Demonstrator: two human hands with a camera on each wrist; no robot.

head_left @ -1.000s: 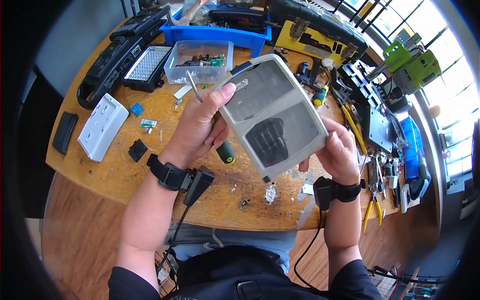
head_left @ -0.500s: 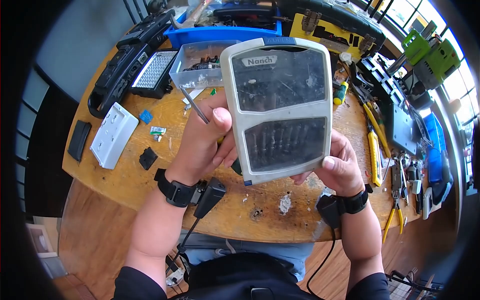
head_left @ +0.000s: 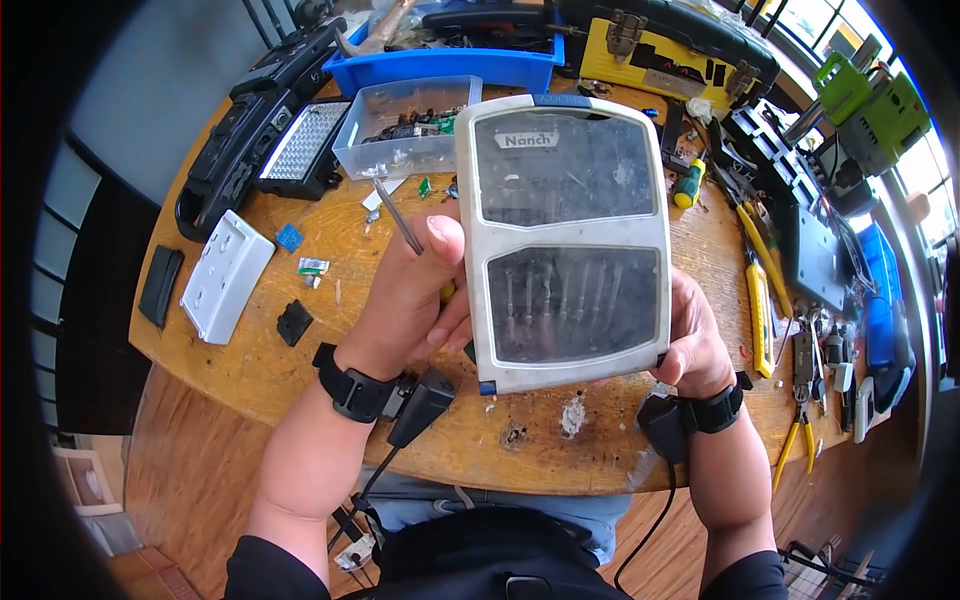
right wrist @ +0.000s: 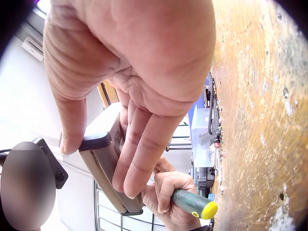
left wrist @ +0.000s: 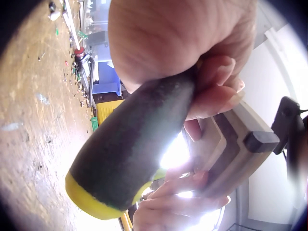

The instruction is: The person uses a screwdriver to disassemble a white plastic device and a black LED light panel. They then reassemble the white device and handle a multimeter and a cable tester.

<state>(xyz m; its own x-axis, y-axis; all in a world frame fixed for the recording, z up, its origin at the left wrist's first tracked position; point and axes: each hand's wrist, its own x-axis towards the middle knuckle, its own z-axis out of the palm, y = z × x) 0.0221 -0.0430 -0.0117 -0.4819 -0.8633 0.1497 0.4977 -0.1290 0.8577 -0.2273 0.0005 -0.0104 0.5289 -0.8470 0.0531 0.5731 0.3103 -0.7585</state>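
Observation:
A grey-white screwdriver bit case [head_left: 570,236] with two clear windows is held up over the table, its front facing the head camera. Through the lower window a row of slim bits shows. My right hand [head_left: 698,335] grips its lower right corner, thumb at the front edge and fingers behind. At its left edge is my left hand [head_left: 405,290], thumb raised beside the frame. Curled fingers of that hand hold a screwdriver [left wrist: 134,139] with a dark green handle and yellow end; its metal shaft points up and left in the head view. The case hides some left fingers.
A white plastic housing [head_left: 228,275] and a black piece [head_left: 295,323] lie on the left of the wooden table. Behind stand a clear bin [head_left: 400,158] of small parts and a blue tray [head_left: 450,77]. Pliers [head_left: 800,430] and a yellow cutter [head_left: 760,320] lie at right.
The bit case has turned from a slant to nearly upright, windows toward the head camera, then dropped slightly. Both hands have kept hold, and the screwdriver stays in my left hand.

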